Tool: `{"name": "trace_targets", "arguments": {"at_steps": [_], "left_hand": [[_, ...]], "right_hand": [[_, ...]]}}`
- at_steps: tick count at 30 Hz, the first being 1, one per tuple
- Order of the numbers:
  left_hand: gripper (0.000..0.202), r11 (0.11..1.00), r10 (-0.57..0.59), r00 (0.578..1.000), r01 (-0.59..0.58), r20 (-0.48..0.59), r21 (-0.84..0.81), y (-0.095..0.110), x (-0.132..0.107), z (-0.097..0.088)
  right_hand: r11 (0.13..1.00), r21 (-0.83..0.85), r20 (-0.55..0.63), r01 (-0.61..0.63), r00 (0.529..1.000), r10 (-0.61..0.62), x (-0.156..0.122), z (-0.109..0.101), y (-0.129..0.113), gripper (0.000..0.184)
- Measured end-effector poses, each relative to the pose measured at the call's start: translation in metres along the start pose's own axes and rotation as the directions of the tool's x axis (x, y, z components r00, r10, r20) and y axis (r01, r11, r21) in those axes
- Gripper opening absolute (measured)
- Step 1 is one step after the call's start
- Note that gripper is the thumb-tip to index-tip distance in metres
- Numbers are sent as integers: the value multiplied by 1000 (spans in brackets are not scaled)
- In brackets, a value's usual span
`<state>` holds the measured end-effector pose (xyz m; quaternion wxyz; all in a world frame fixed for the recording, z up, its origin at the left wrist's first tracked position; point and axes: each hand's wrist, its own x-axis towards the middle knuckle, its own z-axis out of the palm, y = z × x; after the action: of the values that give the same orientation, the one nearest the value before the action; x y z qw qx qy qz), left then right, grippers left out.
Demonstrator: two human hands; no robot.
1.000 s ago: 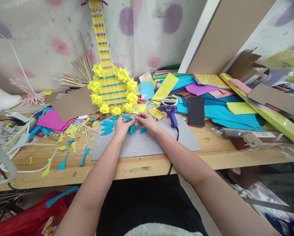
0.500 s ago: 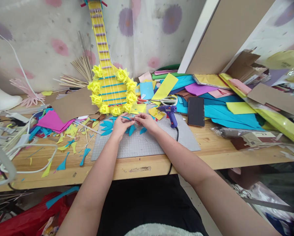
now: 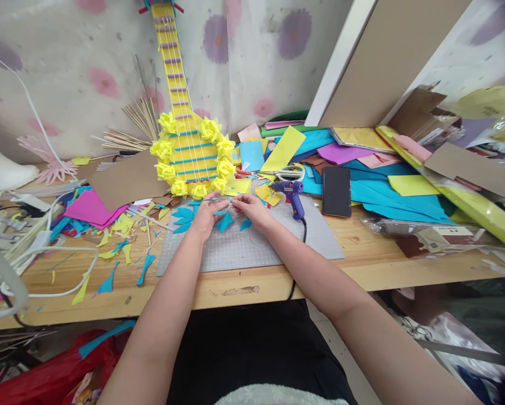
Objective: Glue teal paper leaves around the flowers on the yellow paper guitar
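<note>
My left hand [image 3: 208,215] is over the cutting mat [image 3: 252,250], its fingers curved around a blue petal [image 3: 220,213] that shows partly between them. Close by on the right, my right hand [image 3: 253,210] has thumb and fingertips pinched together; what sits in that pinch is too small to make out. Several loose blue petals [image 3: 183,218] lie on the mat left of my left hand, and one more blue petal [image 3: 246,224] lies below my right fingers. A purple glue gun [image 3: 293,197] rests on the mat to the right.
Behind my hands stands a yellow ukulele-shaped craft [image 3: 193,152] edged with yellow flowers. Scissors [image 3: 290,172], a phone [image 3: 336,191] and stacked coloured sheets [image 3: 387,194] lie to the right. Blue and yellow scraps [image 3: 121,222] and a white cable [image 3: 79,292] spread leftward.
My left fingers have lifted and spread a little, and the blue petal in them now shows less. My right hand keeps its pinch in nearly the same place.
</note>
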<state>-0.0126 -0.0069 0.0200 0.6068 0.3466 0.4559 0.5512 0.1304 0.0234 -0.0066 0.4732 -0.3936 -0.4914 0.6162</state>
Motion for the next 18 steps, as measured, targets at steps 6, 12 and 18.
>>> {"name": "trace_targets", "arguments": {"at_steps": [6, 12, 18], "left_hand": [[40, 995, 95, 993, -95, -64, 5, 0, 1, -3], [33, 995, 42, 996, -34, -83, 98, -5, -1, 2], [38, 992, -31, 999, 34, -29, 118, -4, 1, -2]], "right_hand": [[999, 33, -39, -35, 999, 36, 2, -2, 0, 35], [998, 44, -33, -33, 999, 35, 0, -2, -1, 32], [986, 111, 8, -122, 992, 122, 0, -7, -4, 28]]}}
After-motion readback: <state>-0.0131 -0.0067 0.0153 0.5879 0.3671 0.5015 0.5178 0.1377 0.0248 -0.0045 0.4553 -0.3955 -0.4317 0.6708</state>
